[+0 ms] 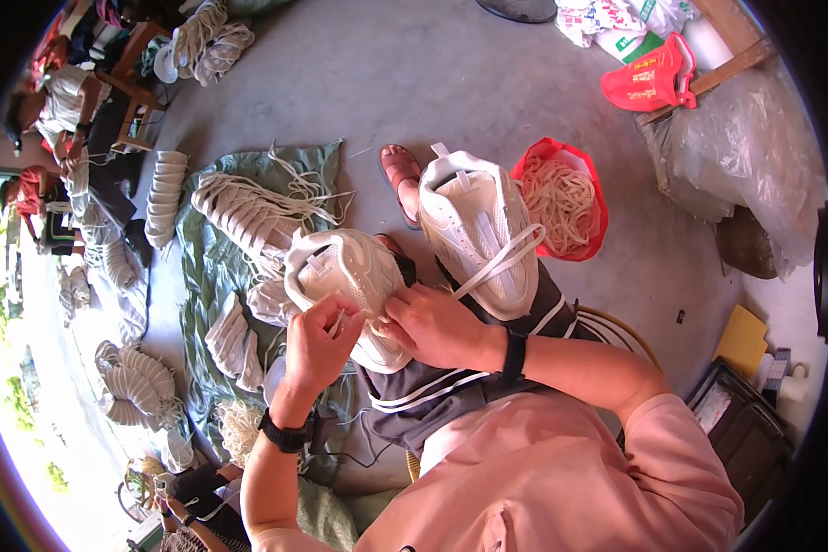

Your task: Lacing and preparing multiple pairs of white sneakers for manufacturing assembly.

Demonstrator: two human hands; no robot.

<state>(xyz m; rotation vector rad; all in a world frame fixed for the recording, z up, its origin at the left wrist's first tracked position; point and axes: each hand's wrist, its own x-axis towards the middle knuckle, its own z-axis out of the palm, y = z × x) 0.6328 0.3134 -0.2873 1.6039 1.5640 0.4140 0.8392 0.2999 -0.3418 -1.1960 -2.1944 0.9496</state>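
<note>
Sneakers, two of them in off-white, lie on the dark trousers (pixel 396 425) of the person's lap: the left sneaker (pixel 363 262) sits under both hands, its collar opening on the far side and its toe on the near side, while the right sneaker (pixel 469 207) lies just beside it, a white lace (pixel 501 265) looped loosely across its front. The left hand (pixel 318 348) has its grip pinched on a pale shoelace end (pixel 338 323) above the left sneaker. The right hand (pixel 440 327) bends its fingers against the right side of that sneaker; whether its grip closes on anything, I cannot tell. Right of the right sneaker, an open red bag (pixel 602 224) full of pale laces (pixel 558 204) stands on the grey floor (pixel 662 285). To the left, a green tarp (pixel 196 276) carries stacked shoe uppers (pixel 244 214). Clear plastic sheeting (pixel 745 143) lies at the far right.
</note>
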